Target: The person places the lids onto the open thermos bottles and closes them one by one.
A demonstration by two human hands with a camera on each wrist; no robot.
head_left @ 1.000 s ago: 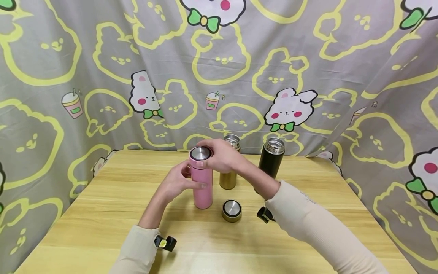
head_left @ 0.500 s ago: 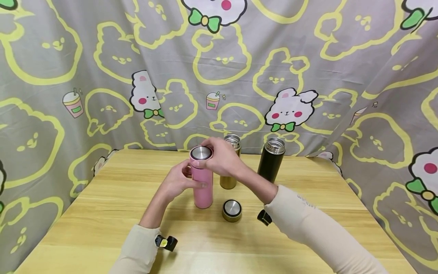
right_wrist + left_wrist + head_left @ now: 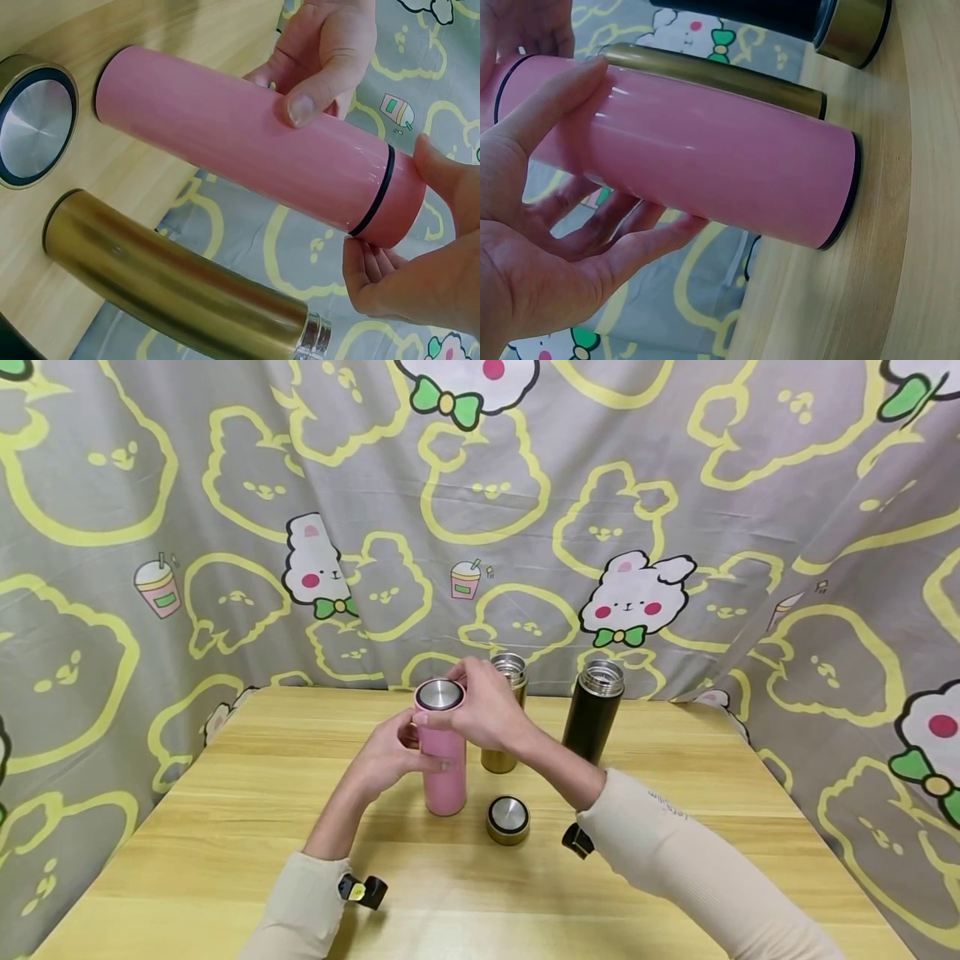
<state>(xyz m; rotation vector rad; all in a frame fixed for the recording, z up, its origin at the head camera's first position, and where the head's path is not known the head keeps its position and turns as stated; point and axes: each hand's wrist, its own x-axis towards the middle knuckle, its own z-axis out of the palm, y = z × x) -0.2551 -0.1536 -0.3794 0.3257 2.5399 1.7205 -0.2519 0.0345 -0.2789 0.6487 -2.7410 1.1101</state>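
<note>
A pink thermos (image 3: 444,793) stands upright on the table, left of centre in the head view. My left hand (image 3: 384,760) grips its body from the left, with the thumb laid across the front. On top sits a pink lid (image 3: 440,695) with a silver disc; my right hand (image 3: 486,708) holds it around the side. In the right wrist view a dark ring separates the lid from the body, and the right thumb and fingers lie on opposite sides of the lid. Behind the right hand stands a gold thermos (image 3: 172,274), its steel neck uncovered.
A black thermos (image 3: 592,718), also without a lid, stands to the right, partly behind the right forearm. The gold lid (image 3: 507,820) lies on the wooden table (image 3: 225,827) in front of the gold thermos. A patterned curtain (image 3: 495,510) hangs behind the table.
My right hand has turned a little around the lid, its thumb shifting left across the front. The right forearm has swung slightly left. The left hand and thermos stay in place.
</note>
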